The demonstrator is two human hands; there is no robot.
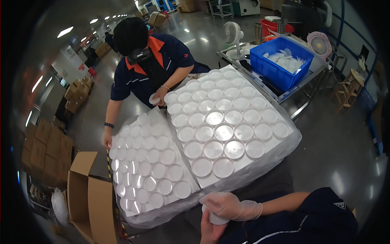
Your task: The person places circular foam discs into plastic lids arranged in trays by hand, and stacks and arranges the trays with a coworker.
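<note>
In front of my body, at the lower edge, both hands meet around one white round lid-like piece (218, 218). My left hand (210, 231) grips it from below, thumb up along its side. My right hand (222, 204), in a thin clear glove, comes from the right and closes over its upper part with curled fingers, hiding much of it. Just beyond stand two plastic-wrapped stacks topped with white sheets. Rows of similar shallow round pieces cover the right stack (243, 173) and the left stack (185, 200).
Across the stacks a person (162, 61) bends over, a white round piece in one hand. A blue bin (260, 65) of clear-white pieces sits on a metal cart (298, 99), with fans (232, 32) nearby. An open carton (99, 203) stands left; a wooden stool (349, 89) stands right.
</note>
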